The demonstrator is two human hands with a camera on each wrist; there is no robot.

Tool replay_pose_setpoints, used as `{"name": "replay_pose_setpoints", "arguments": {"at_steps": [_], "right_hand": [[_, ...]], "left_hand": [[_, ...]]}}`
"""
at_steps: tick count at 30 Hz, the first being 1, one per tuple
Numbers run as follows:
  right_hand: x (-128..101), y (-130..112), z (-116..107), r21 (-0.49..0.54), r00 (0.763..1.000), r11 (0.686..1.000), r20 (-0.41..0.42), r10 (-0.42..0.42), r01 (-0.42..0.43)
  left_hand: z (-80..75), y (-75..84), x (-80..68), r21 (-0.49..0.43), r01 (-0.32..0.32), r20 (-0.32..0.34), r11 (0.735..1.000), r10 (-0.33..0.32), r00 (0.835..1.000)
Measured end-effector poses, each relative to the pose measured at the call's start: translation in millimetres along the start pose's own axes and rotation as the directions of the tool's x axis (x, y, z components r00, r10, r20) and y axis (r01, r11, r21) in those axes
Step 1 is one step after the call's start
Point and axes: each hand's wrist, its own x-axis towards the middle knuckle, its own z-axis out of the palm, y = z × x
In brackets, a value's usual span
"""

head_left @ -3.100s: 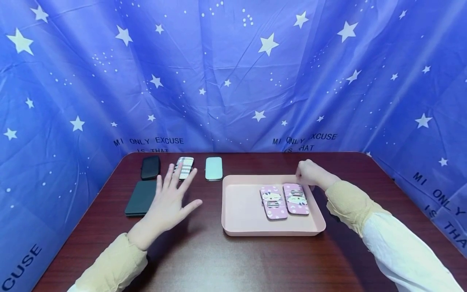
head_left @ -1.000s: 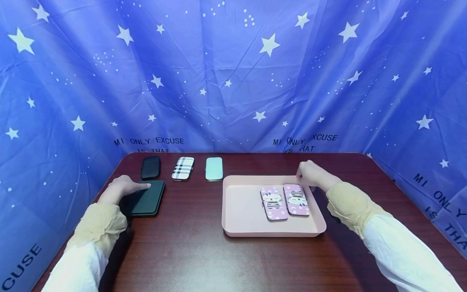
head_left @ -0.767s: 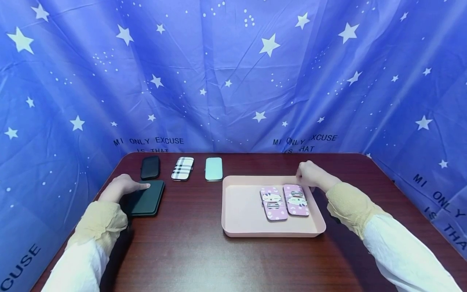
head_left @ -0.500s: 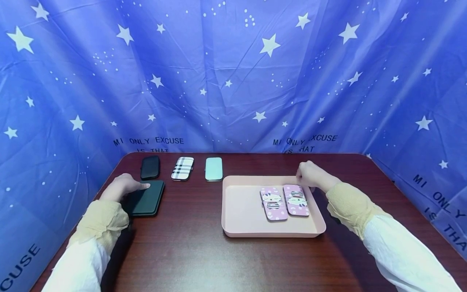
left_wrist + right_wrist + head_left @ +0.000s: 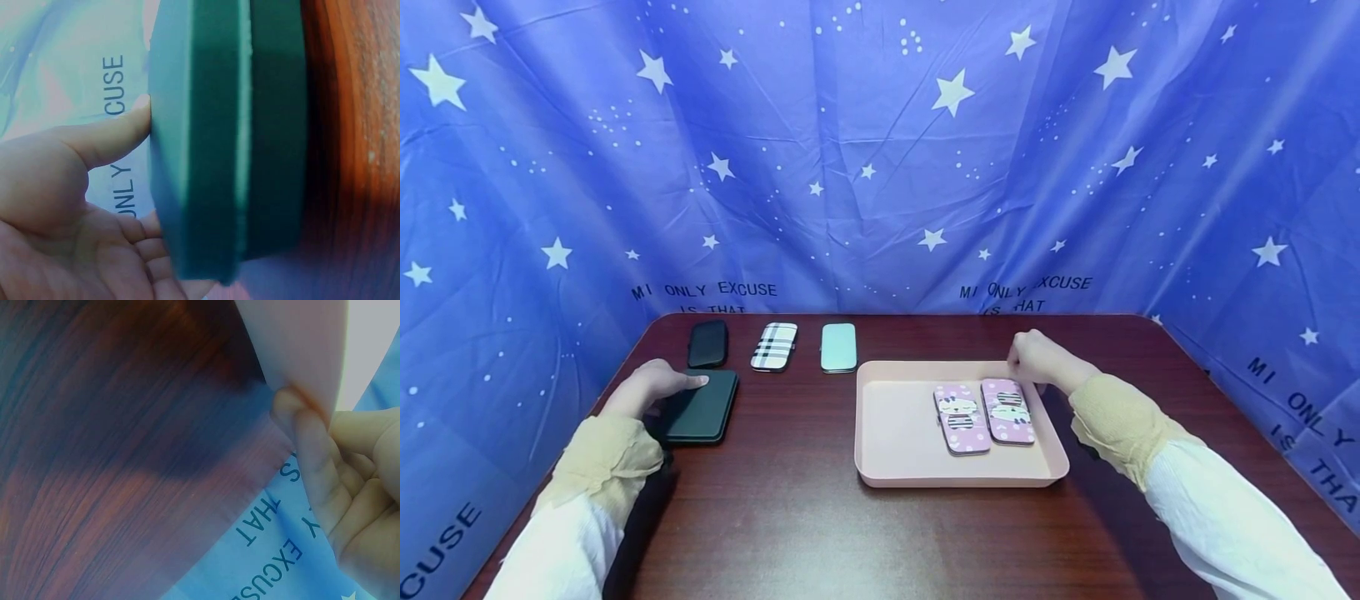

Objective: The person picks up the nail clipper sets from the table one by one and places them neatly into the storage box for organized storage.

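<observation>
My left hand [image 5: 651, 385] grips a flat dark green case [image 5: 703, 408] on the left of the table. The thumb lies on its top face, and the other fingers bend around the far left side, partly hidden. Up close in the left wrist view, a seam runs along the edge of the green case [image 5: 215, 144]. My right hand [image 5: 1045, 358] pinches the far right corner of a pink tray [image 5: 895, 429], its rim between thumb and fingers, as the right wrist view confirms. Inside the tray lie two pink cat-print cases, a left one [image 5: 962, 419] and a right one [image 5: 1008, 412].
Along the back of the table [image 5: 820, 533] lie a black case [image 5: 708, 343], a plaid case [image 5: 774, 347] and a mint-green case [image 5: 838, 347]. Behind the table hangs a blue curtain [image 5: 850, 208] with star prints.
Three seconds ago my left hand was spread over the right part of the green case; it has moved left and taken hold of it. My right hand stays at the tray corner.
</observation>
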Motion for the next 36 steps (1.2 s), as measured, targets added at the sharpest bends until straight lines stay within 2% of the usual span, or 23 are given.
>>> {"name": "replay_pose_setpoints", "arguments": {"at_steps": [6, 13, 16, 23, 26, 31, 36], "right_hand": [[-1, 0, 0, -0.005, 1.000, 1.000, 0.001, -0.001, 0.001], [-1, -1, 0, 0.002, 1.000, 1.000, 0.016, 0.025, -0.025], [0, 0, 0, 0.009, 0.999, 1.000, 0.014, 0.029, -0.029], [-1, 1, 0, 0.005, 1.000, 1.000, 0.006, 0.024, -0.024], [-1, 1, 0, 0.000, 1.000, 1.000, 0.001, 0.020, -0.020], [-1, -1, 0, -0.005, 1.000, 1.000, 0.003, 0.013, -0.013], [-1, 0, 0, -0.003, 1.000, 1.000, 0.006, 0.009, -0.009]], "left_hand": [[1.0, -0.5, -1.0, -0.027, -0.016, -0.015, 1.000, 0.015, 1.000], [-0.1, -8.2, 6.4, -0.142, -0.032, -0.018, 0.989, 0.030, 0.999], [-1.7, -11.1, 8.2, -0.174, -0.039, 0.005, 0.984, 0.040, 0.999], [-4.6, -10.9, 5.3, -0.242, -0.027, 0.114, 0.970, 0.057, 0.992], [-1.7, -9.6, 5.8, -0.290, -0.038, 0.109, 0.956, 0.072, 0.991], [2.3, -7.7, 9.9, -0.401, -0.027, 0.114, 0.915, 0.080, 0.990], [3.7, -0.5, 11.9, -0.580, -0.035, 0.131, 0.814, 0.135, 0.982]]}}
